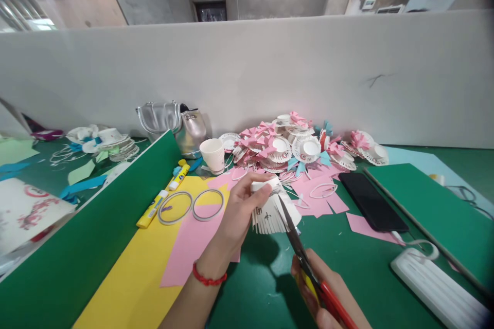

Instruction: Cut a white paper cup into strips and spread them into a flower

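Note:
My left hand (244, 204) pinches a white paper cup (266, 214) between thumb and fingers, over the green table. The cup's wall is slit into a fringe of narrow strips, and dark printed marks show on it. Scissors (299, 249) with red and yellow handles are gripped in my right hand (322, 285). Their blades point up and to the left, with the tips at the right part of the cup's wall. Whether the blades have paper between them I cannot tell.
Pink-bowed paper-cup pieces (278, 146) are heaped at the back beside a whole cup (212, 155). Left are tape rolls (208, 204), a glue stick (152, 211) and a green divider (96, 226). A phone (370, 200) and a white power strip (436, 288) lie right.

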Demonstrator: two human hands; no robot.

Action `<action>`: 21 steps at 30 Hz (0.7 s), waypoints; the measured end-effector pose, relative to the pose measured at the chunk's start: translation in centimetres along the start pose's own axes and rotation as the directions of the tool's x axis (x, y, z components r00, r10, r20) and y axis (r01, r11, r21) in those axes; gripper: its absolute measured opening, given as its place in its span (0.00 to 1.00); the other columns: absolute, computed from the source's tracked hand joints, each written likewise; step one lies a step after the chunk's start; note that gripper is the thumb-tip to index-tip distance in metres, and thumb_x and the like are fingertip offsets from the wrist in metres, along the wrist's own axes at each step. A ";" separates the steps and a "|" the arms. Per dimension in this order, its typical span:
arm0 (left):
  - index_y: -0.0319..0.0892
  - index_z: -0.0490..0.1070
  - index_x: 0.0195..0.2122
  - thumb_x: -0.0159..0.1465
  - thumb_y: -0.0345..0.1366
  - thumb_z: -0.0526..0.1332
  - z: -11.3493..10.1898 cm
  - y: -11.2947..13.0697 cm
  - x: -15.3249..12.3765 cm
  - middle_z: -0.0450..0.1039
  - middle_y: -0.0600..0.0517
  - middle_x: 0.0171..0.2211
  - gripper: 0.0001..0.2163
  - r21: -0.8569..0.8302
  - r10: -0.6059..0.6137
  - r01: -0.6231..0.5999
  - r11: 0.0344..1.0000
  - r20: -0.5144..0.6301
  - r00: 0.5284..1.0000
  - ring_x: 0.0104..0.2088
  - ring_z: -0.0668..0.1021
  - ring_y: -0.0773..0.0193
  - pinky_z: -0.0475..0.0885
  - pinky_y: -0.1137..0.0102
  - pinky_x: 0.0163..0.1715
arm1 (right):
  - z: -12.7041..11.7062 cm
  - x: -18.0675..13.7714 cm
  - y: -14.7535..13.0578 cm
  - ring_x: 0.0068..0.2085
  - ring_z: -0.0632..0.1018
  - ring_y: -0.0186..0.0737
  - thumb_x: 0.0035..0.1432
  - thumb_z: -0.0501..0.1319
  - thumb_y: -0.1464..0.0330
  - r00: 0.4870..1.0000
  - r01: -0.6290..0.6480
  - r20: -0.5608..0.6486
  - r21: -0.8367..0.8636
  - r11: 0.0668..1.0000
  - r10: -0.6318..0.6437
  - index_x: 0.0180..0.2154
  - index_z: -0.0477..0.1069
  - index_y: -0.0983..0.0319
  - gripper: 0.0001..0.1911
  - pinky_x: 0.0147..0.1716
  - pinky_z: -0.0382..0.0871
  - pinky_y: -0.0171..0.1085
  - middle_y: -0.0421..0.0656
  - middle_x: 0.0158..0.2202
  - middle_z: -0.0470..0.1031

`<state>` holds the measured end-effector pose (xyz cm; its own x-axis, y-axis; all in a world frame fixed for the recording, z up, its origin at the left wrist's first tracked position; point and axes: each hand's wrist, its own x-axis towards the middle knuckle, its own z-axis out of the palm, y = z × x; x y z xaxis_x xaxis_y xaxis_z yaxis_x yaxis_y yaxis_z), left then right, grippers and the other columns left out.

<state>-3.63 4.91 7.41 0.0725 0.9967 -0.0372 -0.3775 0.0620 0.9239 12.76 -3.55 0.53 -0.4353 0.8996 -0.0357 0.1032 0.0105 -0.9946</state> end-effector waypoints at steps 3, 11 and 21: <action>0.44 0.74 0.29 0.50 0.39 0.68 0.0 0.1 -0.1 0.75 0.53 0.36 0.08 -0.001 -0.007 0.007 1.000 -0.015 1.000 0.27 0.72 0.70 0.66 0.74 0.26 | 0.3 0.0 0.2 0.20 0.52 0.31 0.40 0.47 0.32 1.000 -0.004 0.009 0.021 1.000 0.004 0.37 0.60 0.58 0.38 0.19 0.44 0.34 0.32 0.19 0.52; 0.44 0.74 0.28 0.49 0.41 0.69 -0.1 -0.3 0.2 0.75 0.52 0.40 0.09 0.005 0.013 -0.013 1.000 0.000 1.000 0.32 0.73 0.66 0.68 0.73 0.30 | 0.0 0.0 0.7 0.19 0.56 0.31 0.41 0.48 0.33 0.995 -0.096 0.024 0.079 0.992 0.094 0.39 0.61 0.56 0.37 0.18 0.49 0.32 0.34 0.21 0.57; 0.44 0.75 0.28 0.49 0.41 0.69 -0.2 -0.2 0.2 0.75 0.52 0.40 0.09 0.013 -0.020 0.020 1.000 0.017 1.000 0.35 0.74 0.65 0.68 0.72 0.34 | -0.2 0.0 -0.2 0.19 0.54 0.29 0.45 0.48 0.35 0.999 0.050 -0.013 0.025 0.998 -0.049 0.35 0.61 0.59 0.34 0.17 0.50 0.31 0.33 0.19 0.55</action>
<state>-3.72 5.08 7.20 0.0962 0.9941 -0.0493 -0.3643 0.0813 0.9277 12.92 -3.48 0.77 -0.4278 0.9037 0.0148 0.0591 0.0443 -0.9973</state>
